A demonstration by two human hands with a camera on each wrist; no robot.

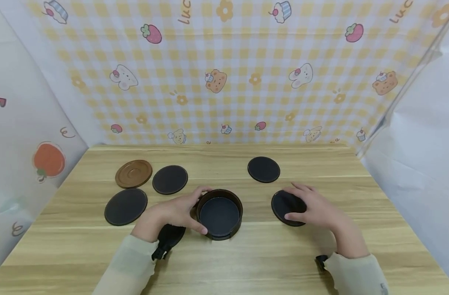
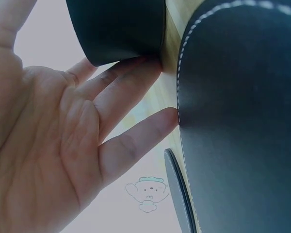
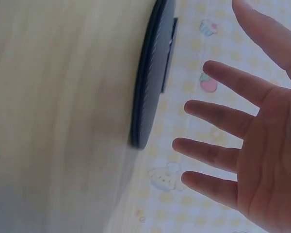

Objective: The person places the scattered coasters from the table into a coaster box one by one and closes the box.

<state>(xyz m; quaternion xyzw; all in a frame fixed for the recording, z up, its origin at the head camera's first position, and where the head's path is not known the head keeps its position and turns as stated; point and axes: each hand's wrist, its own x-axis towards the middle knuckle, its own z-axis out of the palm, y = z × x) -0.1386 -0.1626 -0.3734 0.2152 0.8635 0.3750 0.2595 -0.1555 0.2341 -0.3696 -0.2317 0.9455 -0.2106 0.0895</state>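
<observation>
A round dark coaster holder (image 1: 219, 217) stands mid-table with a black coaster lying inside. My left hand (image 1: 176, 209) holds it from the left, thumb at the front and fingers behind. In the left wrist view those fingers (image 2: 128, 92) touch the wall of the holder (image 2: 121, 29). My right hand (image 1: 314, 207), fingers spread, hovers over a black round coaster (image 1: 285, 205) and partly covers it. The right wrist view shows a gap between its fingertips and this coaster (image 3: 148, 82). Under my left wrist lies another black coaster (image 1: 171, 235), its white stitching close up in the left wrist view.
Two black coasters (image 1: 170, 179) (image 1: 126, 207) and a brown round grooved disc (image 1: 134, 173) lie at the left. One more black coaster (image 1: 263, 169) lies at the back right. A patterned cloth (image 1: 224, 73) hangs behind the wooden table (image 1: 217, 266).
</observation>
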